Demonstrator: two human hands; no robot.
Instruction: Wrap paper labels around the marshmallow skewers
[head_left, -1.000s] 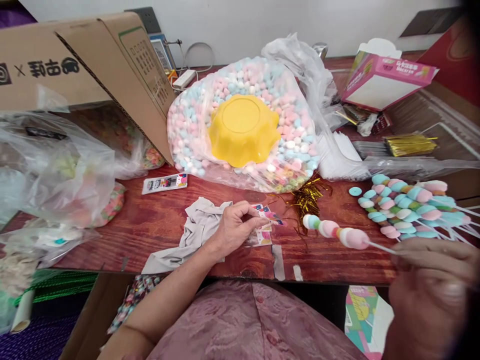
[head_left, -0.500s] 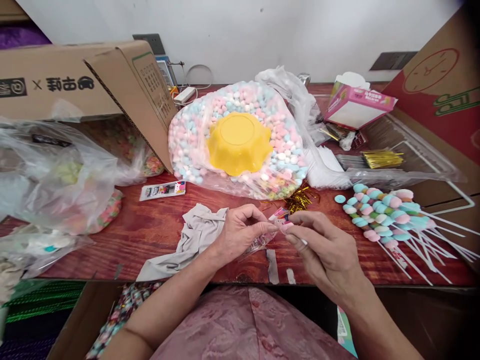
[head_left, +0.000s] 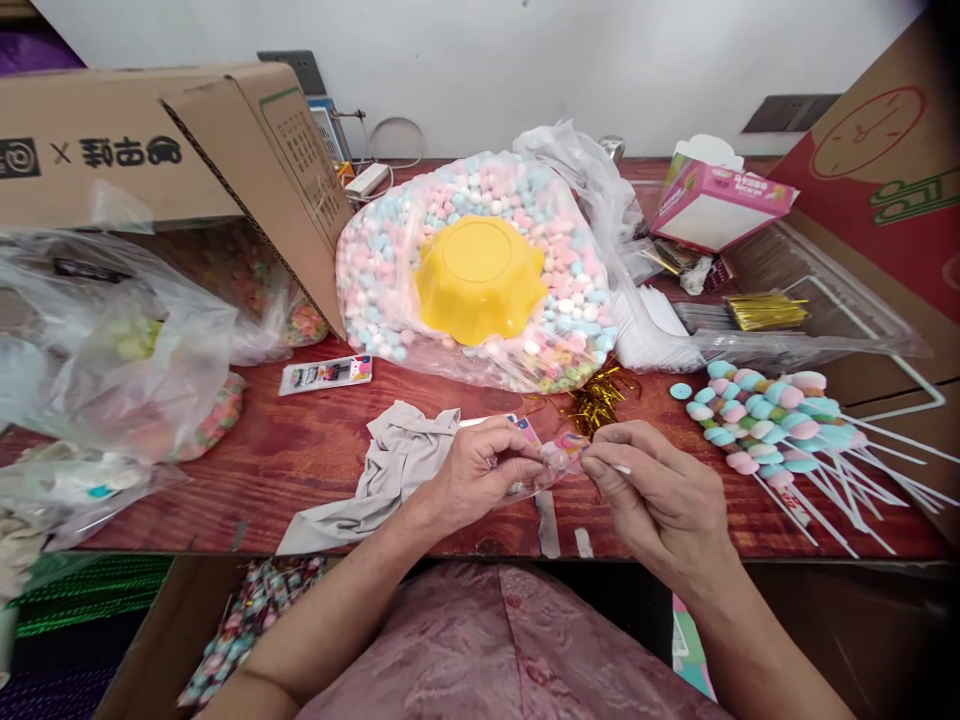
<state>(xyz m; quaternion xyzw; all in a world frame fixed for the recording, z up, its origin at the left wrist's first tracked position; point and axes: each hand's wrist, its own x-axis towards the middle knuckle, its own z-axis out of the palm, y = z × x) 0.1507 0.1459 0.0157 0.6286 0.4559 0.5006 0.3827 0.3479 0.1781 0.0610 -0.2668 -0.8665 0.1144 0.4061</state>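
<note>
Over the table's front edge, my left hand [head_left: 484, 470] is closed in a pinch on a small clear plastic bag [head_left: 556, 460] with colourful print. My right hand [head_left: 660, 490] faces it, thumb and fingertips pinched together on a thin white stick [head_left: 621, 469] whose end pokes out between them. The stick's other end is hidden by fingers and bag. Just behind the hands, gold twist ties [head_left: 600, 400] lie in a tangle. A grey cloth [head_left: 401, 455] is crumpled beside my left hand. To the right, several marshmallow skewers [head_left: 772, 415] are piled up.
A large bag of marshmallows [head_left: 375, 270] stands behind, with an upturned yellow bowl [head_left: 480, 275] on it. An open carton [head_left: 292, 170] and plastic bags [head_left: 142, 350] take up the left. A clear tray [head_left: 847, 300] and a pink box [head_left: 724, 205] are at the back right.
My right hand has shifted slightly right, and the bag now stretches between both hands. The pink piece seen earlier by my right fingertips no longer shows distinctly.
</note>
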